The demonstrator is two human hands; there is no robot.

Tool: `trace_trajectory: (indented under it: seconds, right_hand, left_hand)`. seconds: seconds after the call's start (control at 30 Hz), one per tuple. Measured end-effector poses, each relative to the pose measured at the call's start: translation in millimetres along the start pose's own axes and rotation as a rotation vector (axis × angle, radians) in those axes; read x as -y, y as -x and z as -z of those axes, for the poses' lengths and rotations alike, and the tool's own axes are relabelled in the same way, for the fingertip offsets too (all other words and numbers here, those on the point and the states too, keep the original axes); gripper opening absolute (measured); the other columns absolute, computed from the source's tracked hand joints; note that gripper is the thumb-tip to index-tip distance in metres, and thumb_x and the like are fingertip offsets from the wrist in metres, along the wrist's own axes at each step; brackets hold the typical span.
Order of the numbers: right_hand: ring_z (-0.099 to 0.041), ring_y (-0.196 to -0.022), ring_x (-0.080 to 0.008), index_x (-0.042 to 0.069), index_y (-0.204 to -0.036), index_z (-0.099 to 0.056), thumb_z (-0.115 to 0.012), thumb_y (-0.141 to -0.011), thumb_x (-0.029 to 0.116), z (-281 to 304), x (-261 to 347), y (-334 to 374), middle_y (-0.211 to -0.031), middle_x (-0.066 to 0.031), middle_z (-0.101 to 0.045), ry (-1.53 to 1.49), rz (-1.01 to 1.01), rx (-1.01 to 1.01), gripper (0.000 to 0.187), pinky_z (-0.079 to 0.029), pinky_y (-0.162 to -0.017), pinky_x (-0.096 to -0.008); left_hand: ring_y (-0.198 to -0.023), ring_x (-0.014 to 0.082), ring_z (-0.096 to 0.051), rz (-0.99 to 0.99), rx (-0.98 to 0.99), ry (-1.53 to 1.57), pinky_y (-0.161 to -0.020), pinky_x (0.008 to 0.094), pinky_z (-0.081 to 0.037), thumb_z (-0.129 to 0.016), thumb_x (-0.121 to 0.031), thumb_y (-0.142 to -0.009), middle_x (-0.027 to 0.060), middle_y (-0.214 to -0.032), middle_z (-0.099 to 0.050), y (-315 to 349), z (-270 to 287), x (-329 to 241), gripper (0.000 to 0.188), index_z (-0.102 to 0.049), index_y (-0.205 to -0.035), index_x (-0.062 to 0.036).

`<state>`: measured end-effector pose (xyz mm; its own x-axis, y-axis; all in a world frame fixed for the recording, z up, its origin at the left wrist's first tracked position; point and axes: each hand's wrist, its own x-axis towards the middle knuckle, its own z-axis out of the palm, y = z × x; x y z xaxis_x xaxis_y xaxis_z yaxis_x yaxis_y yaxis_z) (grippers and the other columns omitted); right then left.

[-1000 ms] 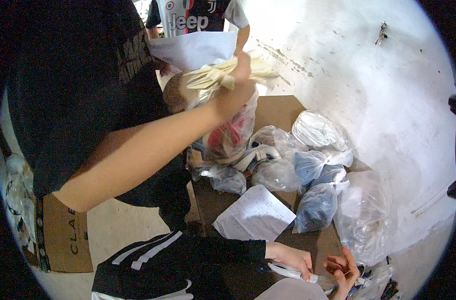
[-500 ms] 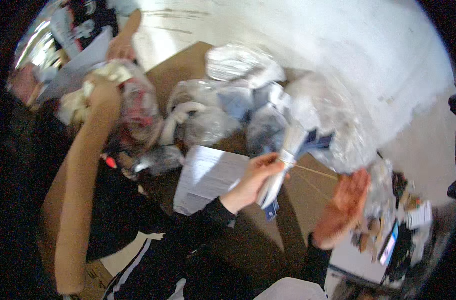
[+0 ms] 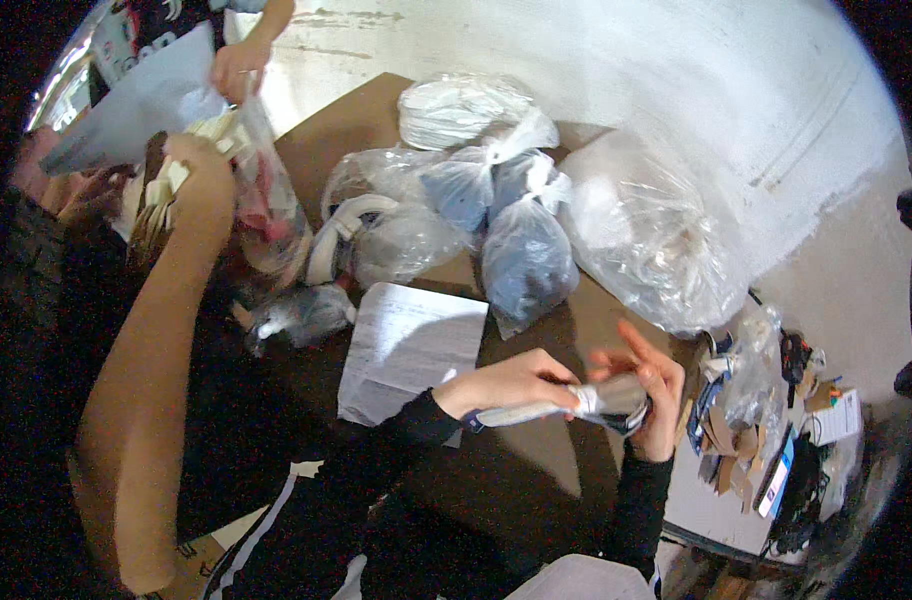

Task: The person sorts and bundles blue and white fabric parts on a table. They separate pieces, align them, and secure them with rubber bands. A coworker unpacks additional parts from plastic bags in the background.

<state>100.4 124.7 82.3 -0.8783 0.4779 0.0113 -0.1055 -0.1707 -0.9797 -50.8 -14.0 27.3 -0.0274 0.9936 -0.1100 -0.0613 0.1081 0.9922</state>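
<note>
A bundle of white strips (image 3: 536, 410) lies nearly level in front of me, with a narrow band round its middle and dark blue bits at its ends. My left hand (image 3: 521, 383) is closed on it, thumb and fingers pinching near the band. At the bundle's right end is my right hand (image 3: 658, 395), its palm up against that end and its fingers apart, raised and slightly blurred. A white paper sheet with writing (image 3: 416, 335) lies on the brown cardboard surface (image 3: 521, 480) just beyond my left wrist.
Tied plastic bags of dark blue contents (image 3: 526, 260) and a big clear bag (image 3: 666, 230) stand beyond my hands. At left, a co-worker's bare arm (image 3: 166, 330) reaches to pale strips (image 3: 161, 195). A side table at right holds a phone (image 3: 776, 480) and cardboard scraps (image 3: 726, 445).
The bundle has swung from steeply tilted to nearly level. My right hand has moved left from a flat, spread pose to the bundle's end; a thin line stretched between them no longer shows.
</note>
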Motion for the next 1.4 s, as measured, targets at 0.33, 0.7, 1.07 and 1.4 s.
trace_trajectory:
  seconds: [0.33, 0.7, 1.07, 1.4]
  right_hand:
    - [-0.055, -0.058, -0.0089, -0.001, -0.091, -0.069, -0.062, -0.091, 0.01, -14.7, 12.1, 14.8, -0.072, -0.0047, -0.062, 0.608, -0.154, 0.055, 0.013, -0.044, -0.056, -0.0273]
    - [-0.061, -0.088, -0.0198, -0.001, -0.086, -0.067, -0.067, -0.082, 0.003, -10.8, -38.2, -13.8, -0.089, -0.009, -0.064, 0.598, 0.253, -0.296, 0.005, -0.045, -0.084, -0.0295]
    - [-0.059, -0.092, -0.0223, 0.0, -0.099, -0.067, -0.07, -0.077, -0.001, -28.7, -34.0, -5.6, -0.096, -0.011, -0.06, 0.792, 0.495, -0.351, 0.023, -0.046, -0.083, -0.0302]
    - [-0.046, -0.125, -0.0254, 0.002, -0.144, -0.032, -0.064, -0.08, -0.001, -30.8, -54.0, -6.8, -0.14, -0.0156, -0.042, 0.295, 0.308, -0.234, 0.072, -0.035, -0.106, -0.0362]
  left_hand:
    - [-0.077, 0.0096, -0.062, -0.014, -0.569, 0.435, -0.065, 0.0232, -0.048, -0.06, -0.025, -0.091, 0.0069, -0.097, -0.07, -8.5, 17.2, 17.3, 0.028, -0.067, -0.105, -0.0015]
    - [-0.084, 0.0144, -0.065, -0.118, -0.389, 0.582, -0.07, 0.0255, -0.052, -0.058, -0.024, -0.093, 0.0083, -0.102, -0.068, -9.6, 0.8, 12.8, 0.035, -0.06, -0.118, 0.001]
    - [-0.093, 0.0073, -0.059, -0.174, -0.455, 0.611, -0.085, 0.0229, -0.045, -0.058, -0.015, -0.095, 0.005, -0.107, -0.067, -14.3, -2.8, 19.7, 0.034, -0.059, -0.123, 0.0035]
    - [-0.1, 0.011, -0.059, -0.206, -0.361, 0.641, -0.092, 0.0259, -0.042, -0.067, -0.015, -0.087, 0.005, -0.107, -0.068, -20.5, -3.0, 23.5, 0.031, -0.066, -0.113, 0.0025]
